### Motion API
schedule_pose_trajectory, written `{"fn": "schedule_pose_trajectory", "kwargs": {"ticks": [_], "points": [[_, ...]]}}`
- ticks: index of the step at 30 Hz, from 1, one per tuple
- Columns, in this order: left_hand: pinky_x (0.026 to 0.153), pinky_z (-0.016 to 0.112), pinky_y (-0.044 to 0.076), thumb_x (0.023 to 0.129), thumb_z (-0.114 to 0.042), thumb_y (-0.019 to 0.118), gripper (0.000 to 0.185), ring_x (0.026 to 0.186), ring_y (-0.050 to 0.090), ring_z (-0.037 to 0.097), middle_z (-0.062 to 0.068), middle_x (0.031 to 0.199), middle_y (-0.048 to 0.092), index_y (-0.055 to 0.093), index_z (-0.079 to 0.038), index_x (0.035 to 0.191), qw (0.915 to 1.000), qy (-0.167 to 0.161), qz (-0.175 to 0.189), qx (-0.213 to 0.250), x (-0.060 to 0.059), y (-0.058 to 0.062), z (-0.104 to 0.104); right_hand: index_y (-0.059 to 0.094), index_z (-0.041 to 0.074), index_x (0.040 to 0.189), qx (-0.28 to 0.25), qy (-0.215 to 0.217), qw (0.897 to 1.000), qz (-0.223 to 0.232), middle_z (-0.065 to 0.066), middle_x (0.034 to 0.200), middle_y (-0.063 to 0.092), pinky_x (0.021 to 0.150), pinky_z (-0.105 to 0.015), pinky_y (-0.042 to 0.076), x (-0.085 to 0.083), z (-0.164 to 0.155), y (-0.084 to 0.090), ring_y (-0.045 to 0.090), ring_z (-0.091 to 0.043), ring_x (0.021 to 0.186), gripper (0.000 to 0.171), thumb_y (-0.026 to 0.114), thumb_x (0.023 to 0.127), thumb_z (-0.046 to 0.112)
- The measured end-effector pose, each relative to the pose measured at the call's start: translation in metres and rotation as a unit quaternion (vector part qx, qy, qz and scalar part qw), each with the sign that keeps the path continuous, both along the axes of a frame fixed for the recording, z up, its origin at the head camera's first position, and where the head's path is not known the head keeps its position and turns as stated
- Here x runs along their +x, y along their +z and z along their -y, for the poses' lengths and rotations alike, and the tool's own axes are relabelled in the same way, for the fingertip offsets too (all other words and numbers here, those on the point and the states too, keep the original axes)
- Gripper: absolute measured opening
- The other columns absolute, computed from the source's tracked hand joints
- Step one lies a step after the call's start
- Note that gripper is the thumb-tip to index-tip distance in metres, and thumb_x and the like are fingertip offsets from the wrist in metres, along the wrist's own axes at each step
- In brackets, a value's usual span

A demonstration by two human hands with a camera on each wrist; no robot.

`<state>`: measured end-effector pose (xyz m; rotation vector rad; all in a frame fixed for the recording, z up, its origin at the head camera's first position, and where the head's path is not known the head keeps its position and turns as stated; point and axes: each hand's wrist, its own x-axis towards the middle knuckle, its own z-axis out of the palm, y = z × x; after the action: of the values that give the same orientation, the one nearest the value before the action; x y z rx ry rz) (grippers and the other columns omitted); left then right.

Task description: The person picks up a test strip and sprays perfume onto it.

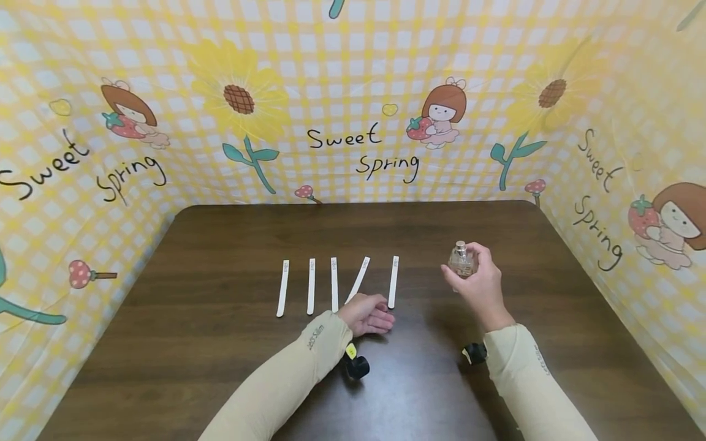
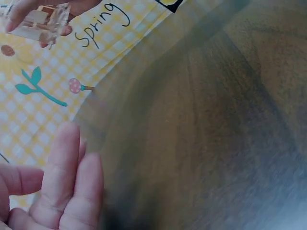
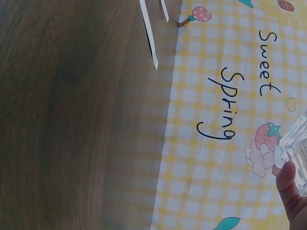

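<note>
My right hand (image 1: pixel 485 285) holds a clear glass perfume bottle (image 1: pixel 461 260) upright above the right side of the table, with thumb and fingers around it. In the right wrist view, a thumb (image 3: pixel 288 189) presses against the faceted glass bottle (image 3: pixel 300 153) at the edge. My left hand (image 1: pixel 368 315) holds nothing; its fingers are loosely extended, just beside the near end of a slanted white paper strip (image 1: pixel 358 278). That hand covers or borders the strip's lower tip. Relaxed fingers (image 2: pixel 60 177) also show in the left wrist view.
Several more white paper strips (image 1: pixel 311 286) lie in a row, small print at their far ends; the rightmost strip (image 1: pixel 393 282) stands apart. They rest on a dark wooden table (image 1: pixel 220 233). A yellow checked cloth (image 1: pixel 342 73) walls the back and sides.
</note>
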<state>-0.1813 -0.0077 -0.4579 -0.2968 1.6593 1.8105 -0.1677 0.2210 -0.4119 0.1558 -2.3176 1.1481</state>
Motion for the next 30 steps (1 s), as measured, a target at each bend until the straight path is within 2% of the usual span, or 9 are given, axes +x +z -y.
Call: {"fn": "schedule_pose_trajectory", "kwargs": {"ticks": [3, 5, 7, 11, 14, 16, 19, 25, 30], "points": [[0.067, 0.035, 0.056, 0.097, -0.014, 0.046, 0.030, 0.053, 0.061, 0.015, 0.009, 0.071, 0.065, 0.055, 0.011, 0.110, 0.9997, -0.019, -0.009, -0.009, -0.002, 0.006, 0.014, 0.045, -0.008, 0.115, 0.010, 0.001, 1.000, 0.002, -0.028, 0.096, 0.059, 0.061, -0.042, 0.053, 0.004, 0.001, 0.002, 0.060, -0.038, 0.078, 0.056, 0.079, 0.073, 0.005], [0.063, 0.032, 0.055, 0.096, -0.015, 0.046, 0.033, 0.050, 0.059, 0.013, 0.008, 0.072, 0.065, 0.054, 0.011, 0.116, 0.9993, -0.028, -0.021, -0.015, -0.004, 0.011, 0.023, 0.045, -0.008, 0.115, 0.015, -0.007, 1.000, 0.001, -0.028, 0.094, 0.059, 0.061, -0.046, 0.053, 0.007, -0.001, 0.002, 0.060, -0.039, 0.078, 0.056, 0.079, 0.072, 0.004], [0.057, 0.028, 0.054, 0.095, -0.015, 0.048, 0.037, 0.048, 0.058, 0.011, 0.006, 0.073, 0.066, 0.053, 0.009, 0.122, 0.9985, -0.027, -0.040, -0.026, -0.007, 0.016, 0.033, 0.046, -0.008, 0.113, 0.021, -0.017, 1.000, -0.001, -0.027, 0.092, 0.059, 0.059, -0.040, 0.053, 0.011, -0.003, 0.002, 0.061, -0.038, 0.076, 0.057, 0.080, 0.070, 0.003], [0.043, 0.020, 0.046, 0.094, -0.015, 0.053, 0.037, 0.042, 0.054, 0.009, 0.005, 0.074, 0.067, 0.054, 0.007, 0.124, 0.9933, 0.009, -0.092, -0.069, -0.015, 0.023, 0.053, 0.045, -0.008, 0.114, 0.026, -0.011, 1.000, -0.010, -0.028, 0.092, 0.059, 0.056, -0.017, 0.047, 0.013, -0.005, 0.004, 0.061, -0.038, 0.074, 0.058, 0.081, 0.070, 0.002], [0.039, 0.017, 0.040, 0.093, -0.014, 0.056, 0.032, 0.040, 0.052, 0.007, 0.005, 0.072, 0.067, 0.058, 0.008, 0.117, 0.9820, 0.035, -0.142, -0.120, -0.021, 0.025, 0.070, 0.044, -0.008, 0.116, 0.021, -0.002, 1.000, 0.002, -0.028, 0.094, 0.058, 0.056, -0.009, 0.041, 0.011, -0.003, 0.007, 0.060, -0.037, 0.076, 0.059, 0.081, 0.071, 0.004], [0.040, 0.018, 0.040, 0.093, -0.014, 0.057, 0.029, 0.041, 0.052, 0.007, 0.006, 0.072, 0.068, 0.061, 0.008, 0.112, 0.9714, 0.042, -0.176, -0.153, -0.023, 0.026, 0.079, 0.044, -0.007, 0.117, 0.016, -0.002, 1.000, 0.017, -0.027, 0.096, 0.058, 0.058, -0.010, 0.041, 0.010, -0.002, 0.009, 0.060, -0.037, 0.079, 0.060, 0.081, 0.071, 0.004], [0.043, 0.021, 0.041, 0.093, -0.013, 0.057, 0.025, 0.042, 0.052, 0.008, 0.008, 0.074, 0.069, 0.064, 0.007, 0.106, 0.9571, 0.042, -0.205, -0.201, -0.026, 0.027, 0.088, 0.044, -0.007, 0.118, 0.008, 0.003, 0.999, 0.043, -0.027, 0.100, 0.058, 0.061, -0.013, 0.043, 0.010, -0.001, 0.008, 0.059, -0.037, 0.082, 0.062, 0.082, 0.071, 0.005], [0.043, 0.021, 0.040, 0.091, -0.011, 0.056, 0.021, 0.046, 0.053, 0.011, 0.009, 0.080, 0.069, 0.065, 0.003, 0.105, 0.9454, -0.013, -0.204, -0.254, -0.030, 0.025, 0.097, 0.042, -0.006, 0.122, -0.010, 0.032, 0.996, 0.088, -0.027, 0.106, 0.057, 0.065, -0.017, 0.045, 0.009, 0.004, 0.002, 0.058, -0.036, 0.089, 0.063, 0.081, 0.074, 0.005], [0.041, 0.021, 0.037, 0.090, -0.010, 0.061, 0.020, 0.047, 0.054, 0.012, 0.007, 0.083, 0.068, 0.066, 0.000, 0.105, 0.9407, -0.052, -0.187, -0.278, -0.032, 0.025, 0.098, 0.044, -0.005, 0.121, -0.015, 0.043, 0.995, 0.088, -0.027, 0.105, 0.058, 0.067, -0.021, 0.047, 0.009, 0.008, -0.003, 0.058, -0.036, 0.088, 0.061, 0.081, 0.072, 0.004]]}}
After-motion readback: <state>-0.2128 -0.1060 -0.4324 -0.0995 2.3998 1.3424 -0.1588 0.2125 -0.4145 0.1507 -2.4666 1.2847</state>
